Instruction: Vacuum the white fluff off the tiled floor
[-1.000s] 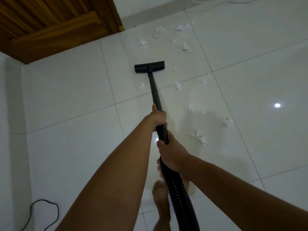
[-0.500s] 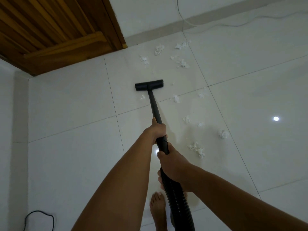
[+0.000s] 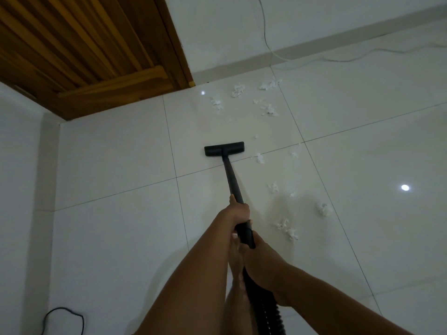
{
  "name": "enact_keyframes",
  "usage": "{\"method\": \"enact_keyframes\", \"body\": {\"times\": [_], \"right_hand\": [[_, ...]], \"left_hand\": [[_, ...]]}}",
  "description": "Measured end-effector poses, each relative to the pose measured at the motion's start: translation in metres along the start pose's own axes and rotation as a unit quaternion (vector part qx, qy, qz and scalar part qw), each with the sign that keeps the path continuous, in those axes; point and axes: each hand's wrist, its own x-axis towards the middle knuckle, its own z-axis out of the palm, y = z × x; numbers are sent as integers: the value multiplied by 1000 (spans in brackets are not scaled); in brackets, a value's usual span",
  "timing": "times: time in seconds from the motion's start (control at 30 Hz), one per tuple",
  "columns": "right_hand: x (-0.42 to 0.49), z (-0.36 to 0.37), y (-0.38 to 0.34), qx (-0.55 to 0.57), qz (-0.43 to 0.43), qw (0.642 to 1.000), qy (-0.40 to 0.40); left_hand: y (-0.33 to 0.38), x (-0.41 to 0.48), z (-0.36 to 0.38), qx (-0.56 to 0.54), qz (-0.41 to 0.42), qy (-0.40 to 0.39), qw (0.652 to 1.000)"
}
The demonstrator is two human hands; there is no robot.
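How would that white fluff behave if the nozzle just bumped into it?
Probably very light: the fluff lies in wispy, torn-looking tufts, so it should scoot or drift rather than resist. It is likely soft and floppy, flattening under the nozzle. On the glossy floor, which mirrors the lights, it would probably slide easily.

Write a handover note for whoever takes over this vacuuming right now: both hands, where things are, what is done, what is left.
Left hand grips the wand; right hand grips it lower, by the hose.
Vacuum head sits on the floor, just left of one tuft.
Done: cannot tell from this view.
Left: fluff near the wall and tufts right of the wand.
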Motion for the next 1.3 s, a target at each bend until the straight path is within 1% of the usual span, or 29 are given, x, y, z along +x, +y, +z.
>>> {"method": "enact_keyframes", "body": {"times": [0.17,0.43,0.53,0.7,0.87,1.3], "right_hand": [[16,2,-18,-4,0,1000,-3],[55,13,-60,5,3,1000,-11],[68,16,-73,7,-7,1000,-11],[88,14,-99,11,-22,1000,-3],[107,7,-120,-9,-30,1000,3],[156,5,-148,-53,-40,997,28]], "left_hand": [[16,17,-14,0,12,2,1000],[55,47,-50,-31,25,-3,999],[69,55,-61,-28,26,-3,999],[96,71,-75,-14,32,2,999],[121,87,-82,3,35,4,999],[153,132,-100,45,65,30,996]]}}
